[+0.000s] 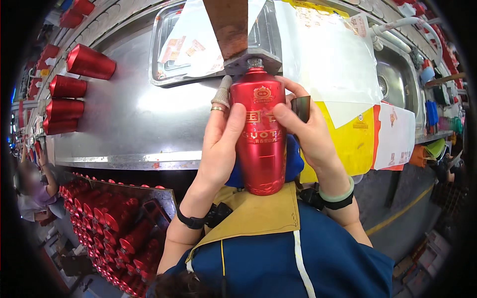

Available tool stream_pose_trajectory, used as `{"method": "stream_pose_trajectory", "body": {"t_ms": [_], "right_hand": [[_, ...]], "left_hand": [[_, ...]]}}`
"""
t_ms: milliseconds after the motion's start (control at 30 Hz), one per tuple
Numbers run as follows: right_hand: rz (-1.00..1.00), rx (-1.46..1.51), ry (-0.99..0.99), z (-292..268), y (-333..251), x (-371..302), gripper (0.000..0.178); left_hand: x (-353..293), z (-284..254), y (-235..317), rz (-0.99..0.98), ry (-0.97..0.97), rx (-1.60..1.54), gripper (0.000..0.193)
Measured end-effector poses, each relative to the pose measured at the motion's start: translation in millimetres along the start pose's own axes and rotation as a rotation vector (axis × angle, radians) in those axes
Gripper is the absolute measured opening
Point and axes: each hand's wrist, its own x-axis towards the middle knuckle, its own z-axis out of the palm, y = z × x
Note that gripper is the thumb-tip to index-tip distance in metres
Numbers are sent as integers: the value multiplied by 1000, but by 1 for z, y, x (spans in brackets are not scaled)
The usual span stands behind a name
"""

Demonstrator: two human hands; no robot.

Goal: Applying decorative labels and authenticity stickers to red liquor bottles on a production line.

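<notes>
Red glossy bottle [262, 154] sits right between the left hand [221, 144] and right hand [313, 129], neither one nearer; both are wrapped round its sides, thumbs on the front; long axis points ahead, neck end up at a metal block [271, 60]; beyond the left hand, a steel tray [155, 49] with white sheets [186, 35]; back and left of it, a rack [169, 199] crammed with red vessels [121, 218].

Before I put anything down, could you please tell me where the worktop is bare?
The steel worktop is bare between the red bottles at left, the tray and the left hand. Right of the held bottle, white sheets and yellow sheets crowd it.
</notes>
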Motion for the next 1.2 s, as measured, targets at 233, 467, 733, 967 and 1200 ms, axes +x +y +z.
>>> {"method": "stream_pose_trajectory", "body": {"t_ms": [233, 467, 733, 967, 1200], "right_hand": [[80, 84, -22, -6, -4, -4, 69], [-80, -146, -42, -8, 11, -18, 75], [-67, -110, -49, -8, 13, -18, 79], [-98, -131, -49, -7, 16, -17, 78], [-120, -137, -61, -16, 14, -18, 71]], "left_hand": [[-5, -2, 7, -94, -26, -36, 57], [-20, 5, 2, -13, -66, 134, 82], [-23, 2, -2, 18, -76, 114, 72], [-26, -1, -4, -39, -53, -11, 60], [-28, -4, -11, -6, -19, -34, 63]]}}
